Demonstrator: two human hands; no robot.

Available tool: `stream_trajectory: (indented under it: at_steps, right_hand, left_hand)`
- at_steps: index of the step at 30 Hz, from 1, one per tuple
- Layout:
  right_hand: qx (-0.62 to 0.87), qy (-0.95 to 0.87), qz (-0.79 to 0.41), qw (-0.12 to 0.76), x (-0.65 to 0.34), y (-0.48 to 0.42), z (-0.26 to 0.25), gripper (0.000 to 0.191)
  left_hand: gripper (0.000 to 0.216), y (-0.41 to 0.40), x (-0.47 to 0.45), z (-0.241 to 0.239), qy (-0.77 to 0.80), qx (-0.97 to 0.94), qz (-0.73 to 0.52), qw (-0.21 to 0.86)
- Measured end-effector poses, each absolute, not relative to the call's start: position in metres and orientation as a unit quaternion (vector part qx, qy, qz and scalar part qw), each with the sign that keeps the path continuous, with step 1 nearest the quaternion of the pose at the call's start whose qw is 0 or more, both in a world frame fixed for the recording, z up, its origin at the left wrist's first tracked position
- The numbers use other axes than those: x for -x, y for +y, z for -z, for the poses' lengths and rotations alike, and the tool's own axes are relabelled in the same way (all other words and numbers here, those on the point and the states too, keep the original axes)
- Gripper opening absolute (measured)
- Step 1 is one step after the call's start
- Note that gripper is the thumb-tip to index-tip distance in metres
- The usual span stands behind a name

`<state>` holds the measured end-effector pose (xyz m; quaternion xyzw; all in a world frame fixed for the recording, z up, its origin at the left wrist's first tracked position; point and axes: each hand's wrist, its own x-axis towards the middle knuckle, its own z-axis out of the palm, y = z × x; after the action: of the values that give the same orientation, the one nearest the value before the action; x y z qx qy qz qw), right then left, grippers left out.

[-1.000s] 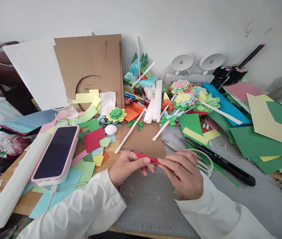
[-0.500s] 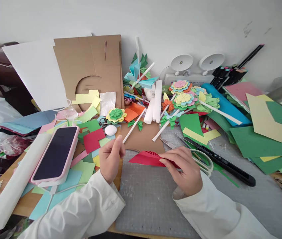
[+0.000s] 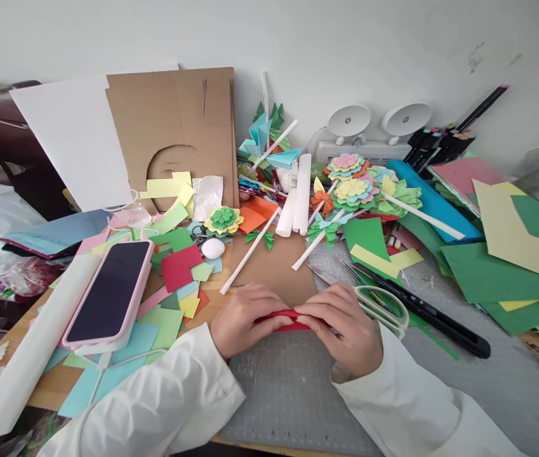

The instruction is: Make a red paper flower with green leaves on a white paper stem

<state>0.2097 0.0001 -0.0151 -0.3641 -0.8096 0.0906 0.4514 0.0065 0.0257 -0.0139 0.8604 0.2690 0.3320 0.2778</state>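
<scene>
Both hands pinch a folded strip of red paper over the grey cutting mat. My left hand grips its left part, with the thumb below and the fingers on top. On the right part, my right hand holds it the same way, its fingertips close to the left ones. Much of the paper is hidden behind the fingers. Just beyond the hands lie a brown cardboard piece and a white paper stick. The scissors with pale handles lie beside my right hand.
To the left are a phone in a pink case, a white paper roll and coloured scraps. Layered paper flowers stand at the back. A black pen-like tool and green sheets lie right.
My left hand has come right and taken hold of the red paper's left part. The paper, fanned out before, is now squeezed narrow and slightly lower.
</scene>
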Motion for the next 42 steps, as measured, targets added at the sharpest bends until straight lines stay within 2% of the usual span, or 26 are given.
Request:
stream_trajectory:
  at_steps: [7,12,27,36,42]
  right_hand:
    - [0.371,-0.801,-0.115,0.455,-0.2095,-0.002,0.0167,0.011]
    - [0.384,-0.797,-0.12,0.451,-0.2085,-0.0023,0.0169,0.014]
    - [0.385,-0.776,-0.184,0.464,-0.2093,-0.0013,0.0137,0.011]
    - [0.4,-0.762,-0.179,0.476,-0.2117,-0.0012,0.0134,0.012]
    - [0.416,-0.751,-0.233,0.457,-0.2113,-0.0003,0.0173,0.008]
  left_hand:
    - [0.017,0.0232,-0.0099,0.0151,0.272,-0.828,-0.35,0.344]
    - [0.024,0.0222,-0.0116,0.0141,0.273,-0.824,-0.344,0.358]
    - [0.02,0.0191,-0.0118,0.0141,0.287,-0.817,-0.378,0.326]
    - [0.02,0.0208,-0.0111,0.0104,0.32,-0.799,-0.351,0.37]
    - [0.022,0.0245,-0.0102,0.0148,0.271,-0.824,-0.386,0.313]
